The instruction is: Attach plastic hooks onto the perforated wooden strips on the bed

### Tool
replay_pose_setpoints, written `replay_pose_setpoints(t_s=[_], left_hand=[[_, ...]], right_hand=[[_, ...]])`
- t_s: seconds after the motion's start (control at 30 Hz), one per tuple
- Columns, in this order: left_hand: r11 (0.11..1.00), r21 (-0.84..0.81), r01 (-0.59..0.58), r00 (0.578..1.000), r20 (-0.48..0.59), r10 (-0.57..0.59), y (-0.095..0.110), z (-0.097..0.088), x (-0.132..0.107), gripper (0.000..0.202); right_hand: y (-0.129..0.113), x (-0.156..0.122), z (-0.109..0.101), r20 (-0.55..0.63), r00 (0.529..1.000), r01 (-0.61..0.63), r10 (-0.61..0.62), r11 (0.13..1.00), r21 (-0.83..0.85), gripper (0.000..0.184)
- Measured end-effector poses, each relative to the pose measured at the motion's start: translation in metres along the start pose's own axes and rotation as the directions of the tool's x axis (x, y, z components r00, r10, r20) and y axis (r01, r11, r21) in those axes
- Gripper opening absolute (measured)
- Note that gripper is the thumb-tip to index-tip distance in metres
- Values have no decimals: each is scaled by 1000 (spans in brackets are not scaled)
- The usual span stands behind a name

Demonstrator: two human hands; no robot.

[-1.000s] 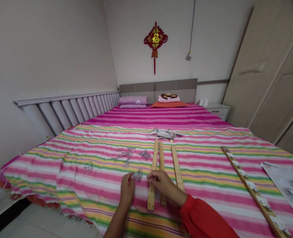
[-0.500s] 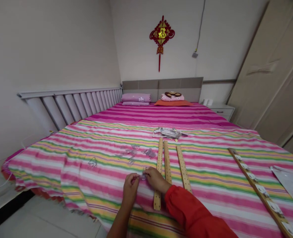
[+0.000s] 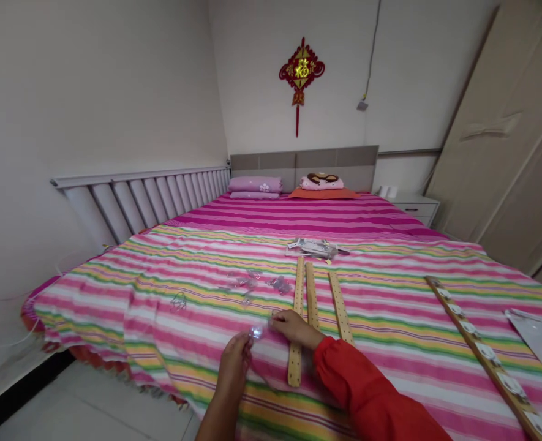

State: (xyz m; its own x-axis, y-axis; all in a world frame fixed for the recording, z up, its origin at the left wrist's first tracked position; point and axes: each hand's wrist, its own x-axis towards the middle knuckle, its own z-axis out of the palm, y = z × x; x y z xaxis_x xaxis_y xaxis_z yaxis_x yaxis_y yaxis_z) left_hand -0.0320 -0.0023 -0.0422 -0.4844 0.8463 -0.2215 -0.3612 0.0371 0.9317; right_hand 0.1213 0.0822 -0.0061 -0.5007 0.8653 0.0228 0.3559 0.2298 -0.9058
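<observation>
My left hand is raised a little above the striped bedspread, its fingers pinched on a small clear plastic bag. My right hand, in a red sleeve, rests on the bedspread next to the near end of three perforated wooden strips; its fingers are curled and pinched, and what they hold I cannot make out. Several more small clear bags lie on the bedspread beyond my hands.
A longer wooden strip with white round fittings lies at the right, with a clear plastic sheet beside it. A packet pile sits past the strips. Padded rail at left, wardrobe at right, pillows at the headboard.
My hands were together on the small bag; now the left hand has pulled back toward me with the bag and the right stays by the strips. The view shifted slightly right.
</observation>
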Motion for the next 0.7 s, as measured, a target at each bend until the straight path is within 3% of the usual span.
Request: replay_pose_setpoints(t_s=[0.13,0.2,0.27,0.4,0.47,0.57,0.63,0.7], left_hand=[[949,-233,213,977,48,-208,14,7,-16,14],[945,-249,214,976,82,-200,23,12,-27,16],[976,-176,131,988,100,-115,30,20,-40,19],[976,108,-189,975,137,174,38,36,-66,28],[907,203,-370,923,193,333,38,45,-80,27],[744,239,-624,774,320,547,36,56,-98,19],[654,211,-727,672,413,614,34,61,-109,15],[634,182,-752,630,485,607,32,66,-117,14]], right_hand=[[-10,-13,-7,-57,998,-28,38,985,173,24],[-17,-27,-10,-92,993,-47,73,967,252,25],[-24,-45,-15,-119,987,-64,106,949,309,29],[-36,-90,-26,-132,967,-124,218,854,505,36],[-40,-112,-30,-125,955,-136,269,772,620,39],[-40,-142,-34,-193,936,-64,295,680,730,41],[-37,-160,-36,-254,914,-6,317,636,772,41],[-30,-174,-39,-294,895,32,335,611,791,41]])
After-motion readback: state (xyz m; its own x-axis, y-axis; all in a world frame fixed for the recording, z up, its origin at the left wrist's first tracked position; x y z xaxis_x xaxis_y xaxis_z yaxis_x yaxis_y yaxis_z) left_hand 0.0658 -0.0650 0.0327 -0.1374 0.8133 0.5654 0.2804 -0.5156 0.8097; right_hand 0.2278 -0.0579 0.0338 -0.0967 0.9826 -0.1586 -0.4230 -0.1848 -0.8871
